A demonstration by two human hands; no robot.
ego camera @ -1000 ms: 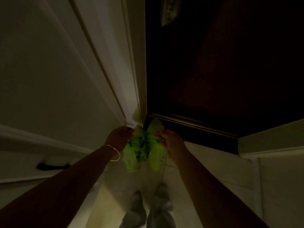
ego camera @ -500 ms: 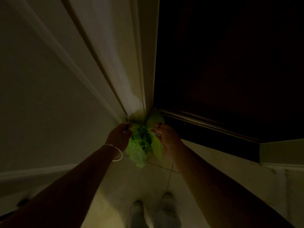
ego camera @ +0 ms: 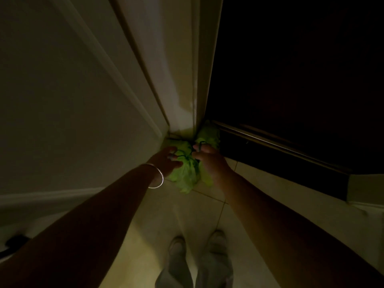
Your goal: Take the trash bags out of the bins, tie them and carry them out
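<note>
Both hands out front now, left hand [ego camera: 166, 160] and right hand [ego camera: 207, 161] each pinched shut on the dark drawstring of the green trash bag [ego camera: 187, 173] hanging between them, pulling apart, likely to cinch it.

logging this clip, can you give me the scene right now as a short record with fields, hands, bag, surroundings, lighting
left hand: on the left side of the green trash bag, bangle on the wrist
right hand: on the bag's right side, fingers at its dark drawstring
green trash bag: bunched between both hands, held low above the tiled floor
surroundings: pale door on the left, dark doorway on the right
feet: shoes below the bag
lighting: very dim; whether a knot is tied cannot be told
</note>
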